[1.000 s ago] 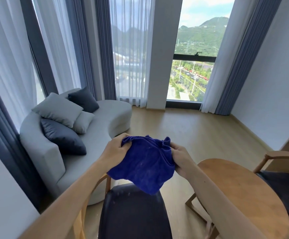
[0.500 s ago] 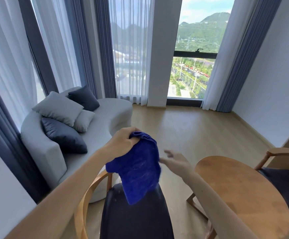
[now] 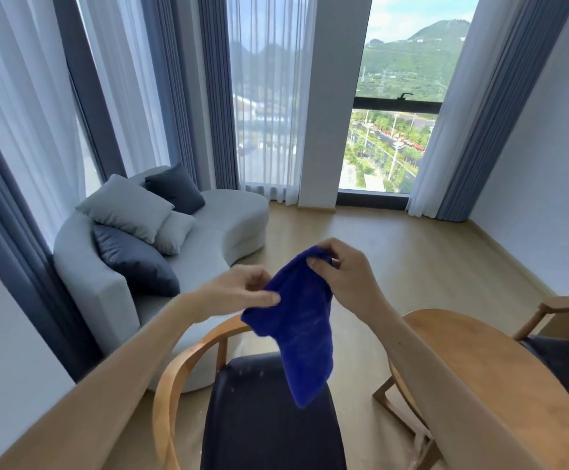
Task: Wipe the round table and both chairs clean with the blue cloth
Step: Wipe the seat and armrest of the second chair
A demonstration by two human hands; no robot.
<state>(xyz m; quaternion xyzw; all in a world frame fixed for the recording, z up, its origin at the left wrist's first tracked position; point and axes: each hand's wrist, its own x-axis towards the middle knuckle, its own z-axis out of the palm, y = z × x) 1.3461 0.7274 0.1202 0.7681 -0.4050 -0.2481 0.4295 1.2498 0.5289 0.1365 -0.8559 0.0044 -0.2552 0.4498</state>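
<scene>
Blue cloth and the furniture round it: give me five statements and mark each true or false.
1. Both hands hold the blue cloth. True: the right hand pinches its top edge, the left hand its side.
2. The cloth lies flat on the round table. False: it hangs in the air above the near chair.
3. The near chair has a dark seat and a curved wooden frame. True.
4. A second chair stands beyond the table at the right edge. True.
5. The sofa carries no cushions. False: several grey and dark cushions lie on it.
</scene>
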